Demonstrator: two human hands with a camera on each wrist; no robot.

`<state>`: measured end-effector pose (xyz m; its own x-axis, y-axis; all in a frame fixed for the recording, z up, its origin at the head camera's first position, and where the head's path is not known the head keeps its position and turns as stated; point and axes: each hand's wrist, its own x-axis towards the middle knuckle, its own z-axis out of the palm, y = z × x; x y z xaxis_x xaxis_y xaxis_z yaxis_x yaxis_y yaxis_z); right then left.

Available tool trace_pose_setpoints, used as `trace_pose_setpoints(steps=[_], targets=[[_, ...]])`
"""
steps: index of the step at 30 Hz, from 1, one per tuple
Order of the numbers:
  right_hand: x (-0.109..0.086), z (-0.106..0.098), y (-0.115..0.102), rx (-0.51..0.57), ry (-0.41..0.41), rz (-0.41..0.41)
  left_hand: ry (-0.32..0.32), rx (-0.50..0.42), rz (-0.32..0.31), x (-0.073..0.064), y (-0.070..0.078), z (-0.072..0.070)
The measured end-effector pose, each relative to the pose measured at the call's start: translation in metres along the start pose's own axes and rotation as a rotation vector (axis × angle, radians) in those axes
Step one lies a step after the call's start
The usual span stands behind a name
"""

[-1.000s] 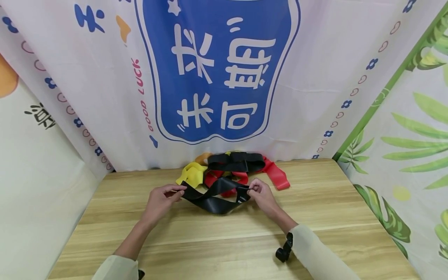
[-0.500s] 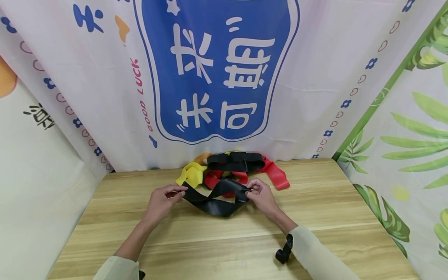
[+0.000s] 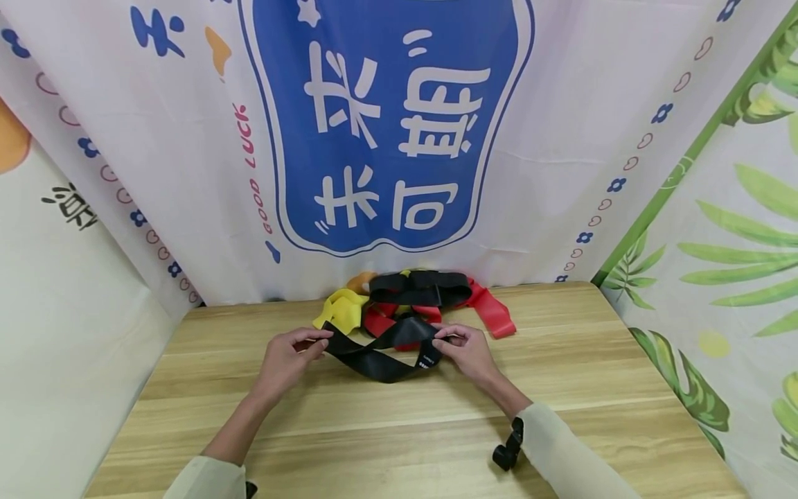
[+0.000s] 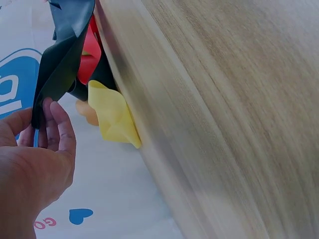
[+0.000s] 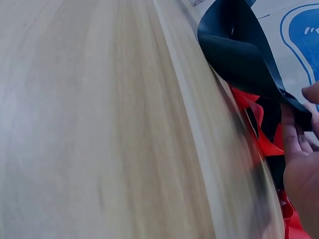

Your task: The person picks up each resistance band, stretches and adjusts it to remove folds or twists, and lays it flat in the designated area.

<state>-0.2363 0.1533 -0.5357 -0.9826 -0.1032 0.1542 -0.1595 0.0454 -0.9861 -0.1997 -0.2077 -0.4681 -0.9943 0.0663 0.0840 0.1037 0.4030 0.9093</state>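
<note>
A black resistance band loop (image 3: 382, 367) hangs twisted between my two hands, small white print showing near its right end. My left hand (image 3: 285, 362) pinches the left end between thumb and fingers. On the other side my right hand (image 3: 470, 355) pinches the right end, its fingers behind the rubber. Close up in the left wrist view, the thumb and fingertips of the left hand (image 4: 40, 164) hold the edge of the band (image 4: 62, 64). The right wrist view has the band (image 5: 239, 57) bowing out from the right fingers.
Behind the held loop lies a pile of bands: another black loop (image 3: 418, 294), a red band (image 3: 497, 315), a yellow band (image 3: 343, 312) and an orange one (image 3: 361, 281). They sit at the back edge of the wooden table (image 3: 399, 430), against a printed cloth (image 3: 530, 235).
My right hand has shifted its pinch on the band, its fingers now straighter and slightly further left. The band's right end has turned and its print shows again. The left hand stays put.
</note>
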Motion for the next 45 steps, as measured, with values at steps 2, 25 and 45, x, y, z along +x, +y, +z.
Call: trace_pose_setpoints(steps=[2,25,45], targets=[[0.001,0.0,0.001,-0.015,0.009,-0.007,-0.001,0.0,0.0,0.0,0.0,0.0],[-0.002,-0.01,0.001,-0.218,-0.051,0.036,0.027,0.004,0.029,-0.001,-0.002,-0.005],[-0.003,-0.028,-0.002,0.02,-0.354,0.057,0.021,0.004,0.009,-0.003,-0.005,-0.009]])
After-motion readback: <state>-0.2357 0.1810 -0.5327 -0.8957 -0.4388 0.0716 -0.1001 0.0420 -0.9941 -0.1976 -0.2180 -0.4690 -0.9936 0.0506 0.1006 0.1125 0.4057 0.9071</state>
